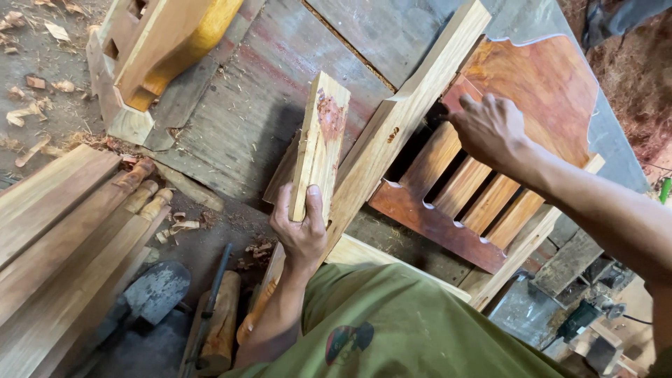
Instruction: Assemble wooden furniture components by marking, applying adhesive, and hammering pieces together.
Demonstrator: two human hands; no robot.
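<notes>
My left hand (301, 227) grips the lower end of a short pale wooden block (319, 143), held upright with a reddish patch near its top. It stands just left of a long pale rail (399, 129) of a wooden chair-back frame. My right hand (490, 129) rests palm down on the top of the frame's reddish slats (458, 182), fingers bent over the upper crosspiece. The reddish carved panel (546, 91) lies beyond that hand, and a lower reddish crosspiece (427, 224) closes the slats. My green shirt fills the bottom.
Long pale planks (63, 238) lie stacked at the left. A chunky joined timber piece (150, 52) sits at the top left. A hatchet-like tool (157, 290) and a wooden-handled tool (217, 318) lie below. Wood shavings litter the ground. A green power tool (584, 315) sits at the lower right.
</notes>
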